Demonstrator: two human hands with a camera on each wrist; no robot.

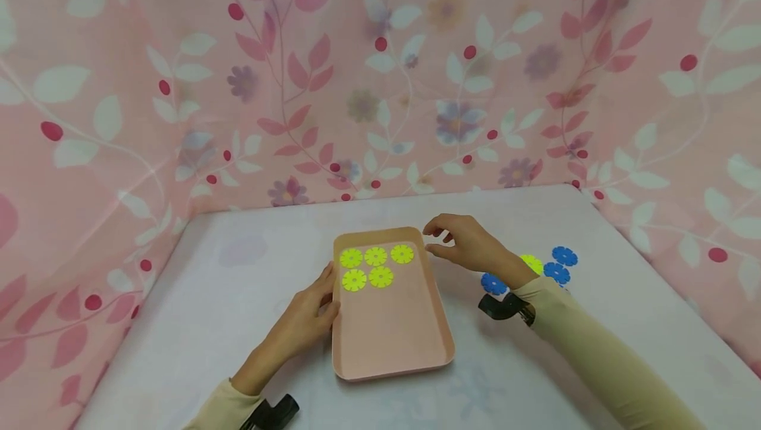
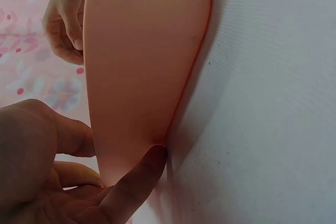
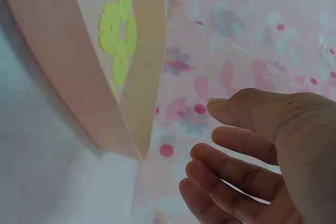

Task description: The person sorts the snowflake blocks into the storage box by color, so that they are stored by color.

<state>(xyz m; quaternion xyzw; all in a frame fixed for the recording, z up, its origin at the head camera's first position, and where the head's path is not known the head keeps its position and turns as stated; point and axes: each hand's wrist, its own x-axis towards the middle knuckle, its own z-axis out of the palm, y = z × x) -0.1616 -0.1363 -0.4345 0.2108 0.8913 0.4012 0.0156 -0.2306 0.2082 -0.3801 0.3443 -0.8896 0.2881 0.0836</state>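
Observation:
A pink rectangular tray (image 1: 392, 337) lies on the table, holding several yellow notched discs (image 1: 380, 277) in two rows at its far end. My left hand (image 1: 306, 318) holds the tray's left side, thumb at the rim and fingers against the outer wall; in the left wrist view a fingertip (image 2: 155, 156) reaches down to the base. Just off the far right corner hovers my right hand (image 1: 466, 243), its fingers loosely bent. In the right wrist view, nothing shows between that hand's thumb and fingers (image 3: 231, 177).
Right of the tray, blue discs (image 1: 564, 256) and a yellow disc (image 1: 531, 263) lie on the white table (image 1: 238, 298), partly hidden by the right forearm. A pink floral curtain (image 1: 357, 86) hangs behind and along both sides.

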